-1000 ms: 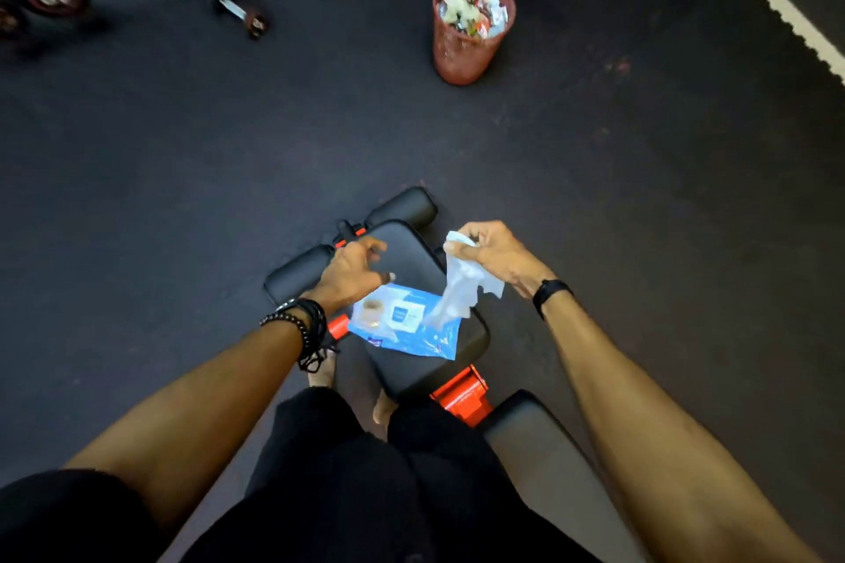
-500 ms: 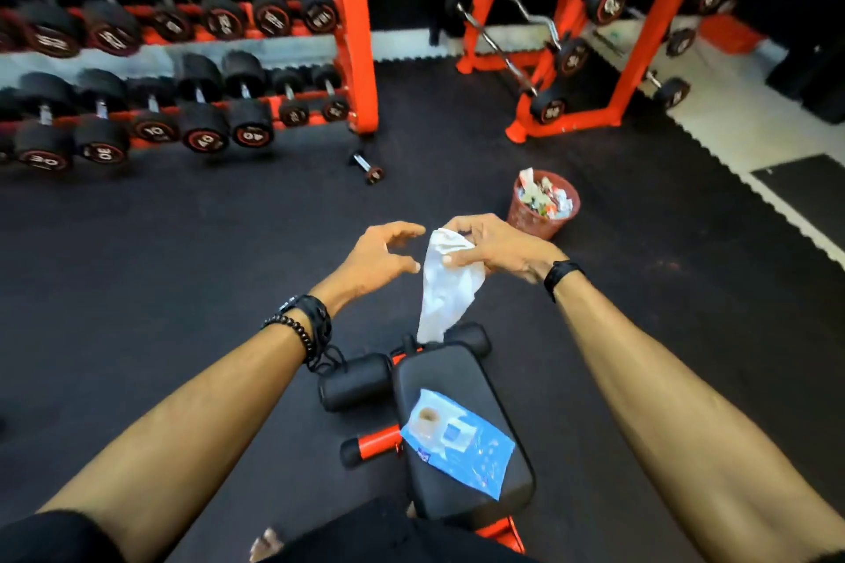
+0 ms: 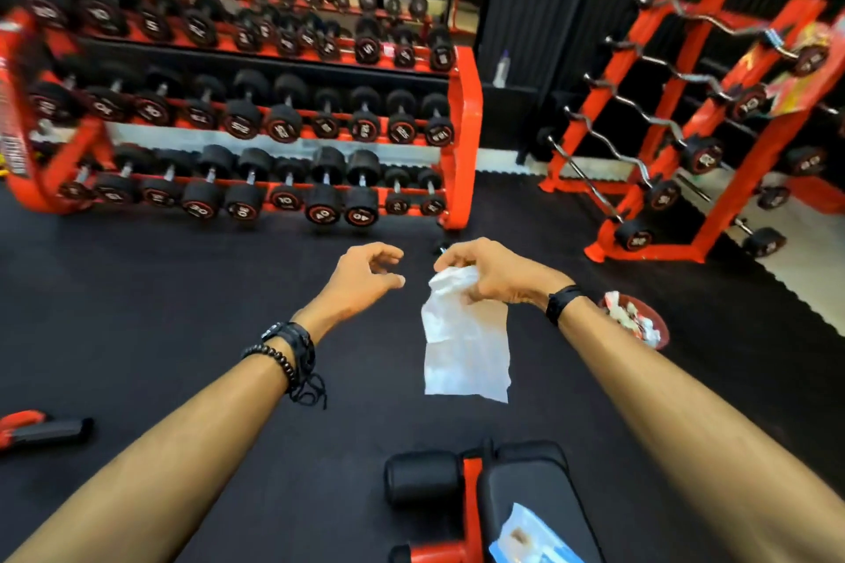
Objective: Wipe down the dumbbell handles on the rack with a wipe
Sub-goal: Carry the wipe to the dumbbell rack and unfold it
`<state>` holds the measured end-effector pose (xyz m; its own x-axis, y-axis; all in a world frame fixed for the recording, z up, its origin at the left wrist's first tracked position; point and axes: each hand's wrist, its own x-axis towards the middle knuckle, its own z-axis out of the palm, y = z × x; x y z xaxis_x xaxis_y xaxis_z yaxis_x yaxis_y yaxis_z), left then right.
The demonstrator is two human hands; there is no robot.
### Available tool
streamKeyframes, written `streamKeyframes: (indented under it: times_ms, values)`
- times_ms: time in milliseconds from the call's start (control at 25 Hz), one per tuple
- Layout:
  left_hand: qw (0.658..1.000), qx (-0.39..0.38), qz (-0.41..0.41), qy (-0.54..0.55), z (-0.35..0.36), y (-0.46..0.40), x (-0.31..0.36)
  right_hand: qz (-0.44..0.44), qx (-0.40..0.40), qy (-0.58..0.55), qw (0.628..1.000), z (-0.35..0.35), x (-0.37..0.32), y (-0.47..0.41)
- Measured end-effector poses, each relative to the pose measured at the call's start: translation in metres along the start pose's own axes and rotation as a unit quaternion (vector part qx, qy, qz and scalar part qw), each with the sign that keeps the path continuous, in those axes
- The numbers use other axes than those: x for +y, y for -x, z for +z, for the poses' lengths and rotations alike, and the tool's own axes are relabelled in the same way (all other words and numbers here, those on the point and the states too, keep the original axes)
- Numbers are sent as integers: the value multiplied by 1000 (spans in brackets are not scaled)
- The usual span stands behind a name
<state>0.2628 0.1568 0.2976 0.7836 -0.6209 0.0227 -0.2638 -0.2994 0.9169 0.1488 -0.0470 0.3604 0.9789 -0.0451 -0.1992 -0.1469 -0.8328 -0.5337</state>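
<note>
Pinching one white wipe [image 3: 466, 343], the right hand [image 3: 491, 274] faces one three-tiered dumbbell rack [image 3: 464, 128]; left hand [image 3: 361, 279] loosely open.

The dumbbell rack [image 3: 462, 137] stands ahead on the left, the barbell rack [image 3: 713, 178] on the right, the waste bin [image 3: 658, 334] beside the right forearm, and the wipe pack [image 3: 526, 539] on the worktop [image 3: 530, 485] below.

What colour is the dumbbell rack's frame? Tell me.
Bright red-orange; the dumbbell rack shows best in the head view.

Black rubber floor [image 3: 137, 311], red barbell rack [image 3: 713, 178] right, black bench [image 3: 530, 498].
</note>
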Motion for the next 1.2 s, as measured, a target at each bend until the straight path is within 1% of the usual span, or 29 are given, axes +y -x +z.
streamKeyframes:
  times_ms: [80,160,280,400,480,600,680,720,840,880,960,1000,1040,1080,1120,1160,1200]
  values:
    - [1000,18,-4,10,-33,5,-11,-21,41,15,999,3,-31,-19]
    - [999,27,-8,20,-61,11,-23,-26,75,-12,997,7,-52,-35]
    - [998,36,-14,41,-87,17,-36,-8,77,-149,986,14,-70,-50]
    - [997,45,-25,63,-107,23,-46,-5,68,-268,961,23,-86,-61]
    - [995,50,-34,75,-114,25,-51,18,78,-301,950,30,-92,-67]
    - [994,53,-49,87,-118,29,-53,76,115,-273,952,39,-94,-73]
    - [993,54,-54,88,-116,30,-52,101,108,-279,949,44,-90,-75]
    - [993,52,-56,89,-115,31,-52,111,98,-302,942,46,-88,-74]
    - [993,41,-59,89,-109,31,-47,157,72,-395,902,50,-79,-70]
    - [993,40,-60,90,-108,30,-46,173,73,-399,898,52,-76,-69]
    - [993,40,-62,89,-104,27,-43,198,81,-293,932,54,-67,-66]
    - [993,39,-65,88,-102,25,-42,201,73,-255,943,54,-62,-63]
    - [993,35,-68,88,-99,24,-42,209,55,-269,939,53,-57,-61]
    - [993,30,-70,87,-95,24,-41,216,34,-315,923,50,-54,-57]
    - [993,25,-72,85,-91,24,-41,217,17,-337,916,49,-49,-54]
    - [994,20,-73,84,-87,24,-41,219,18,-307,926,45,-47,-48]
    - [993,15,-76,85,-83,24,-41,229,25,-252,940,43,-43,-44]
